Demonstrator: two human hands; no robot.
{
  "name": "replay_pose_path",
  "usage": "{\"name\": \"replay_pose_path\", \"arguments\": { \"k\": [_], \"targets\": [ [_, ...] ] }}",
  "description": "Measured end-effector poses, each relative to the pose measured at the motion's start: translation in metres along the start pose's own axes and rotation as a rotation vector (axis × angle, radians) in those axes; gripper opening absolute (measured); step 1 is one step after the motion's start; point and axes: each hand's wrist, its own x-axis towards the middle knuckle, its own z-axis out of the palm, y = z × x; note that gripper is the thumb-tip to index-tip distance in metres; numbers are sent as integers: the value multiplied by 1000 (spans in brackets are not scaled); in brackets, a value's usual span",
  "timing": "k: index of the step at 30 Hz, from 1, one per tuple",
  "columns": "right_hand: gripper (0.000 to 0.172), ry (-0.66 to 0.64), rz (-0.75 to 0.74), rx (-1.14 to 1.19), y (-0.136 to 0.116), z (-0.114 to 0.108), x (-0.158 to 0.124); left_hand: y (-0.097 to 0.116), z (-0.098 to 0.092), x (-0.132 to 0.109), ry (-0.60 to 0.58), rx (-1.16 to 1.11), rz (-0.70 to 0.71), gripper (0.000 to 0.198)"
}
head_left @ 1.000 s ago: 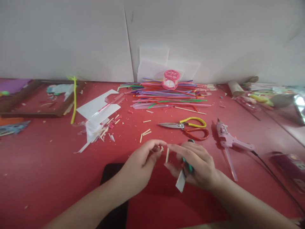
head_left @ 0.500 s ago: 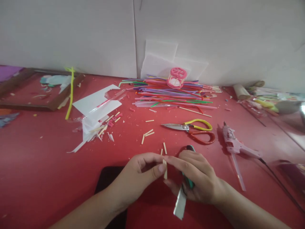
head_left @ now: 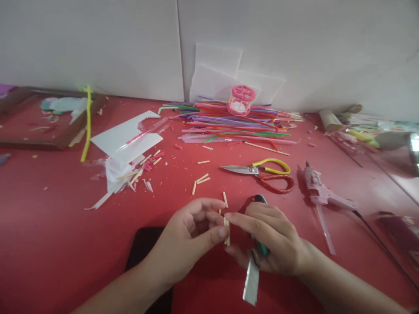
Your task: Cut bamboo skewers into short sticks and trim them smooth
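Between my two hands are short pale wooden sticks (head_left: pixel 227 231), side by side and roughly upright. My left hand (head_left: pixel 196 231) pinches them with its thumb and fingers. My right hand (head_left: pixel 275 240) is closed round a green and black cutter (head_left: pixel 261 246), whose blade (head_left: pixel 251 281) points down toward me, while its index finger and thumb touch the ends of the sticks. Just beyond my fingertips a loose stick (head_left: pixel 225 199) lies on the red table (head_left: pixel 183 183). More cut sticks (head_left: pixel 201 179) are scattered farther off.
Scissors (head_left: pixel 240 169) lie beyond my right hand, with a pink glue gun (head_left: pixel 321 194) to their right. Coloured pipe cleaners (head_left: pixel 229 126) and a small pink cage-like piece (head_left: pixel 241 100) are at the back. A dark flat object (head_left: pixel 144 244) sits beneath my left forearm.
The fingers of my left hand have spread a little, its index finger lifting away from the sticks. The blade has swung slightly right. The view has shifted a little.
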Motion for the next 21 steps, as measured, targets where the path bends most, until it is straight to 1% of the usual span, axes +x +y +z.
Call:
{"name": "replay_pose_path", "arguments": {
  "k": [4,8,14,18,21],
  "targets": [
    [34,5,3,5,-1,-1,2,0,-2,0,0,-24,10,34],
    [35,2,1,4,0,0,3,3,0,-1,3,-30,11,35],
    [37,-1,2,19,1,-1,2,10,9,-5,100,-17,-30,36],
    [46,-10,5,7,0,-2,0,12,11,-5,114,1,-41,37],
    [44,-8,19,-5,-1,-2,1,12,11,-5,110,7,-41,37]
  ]
}}
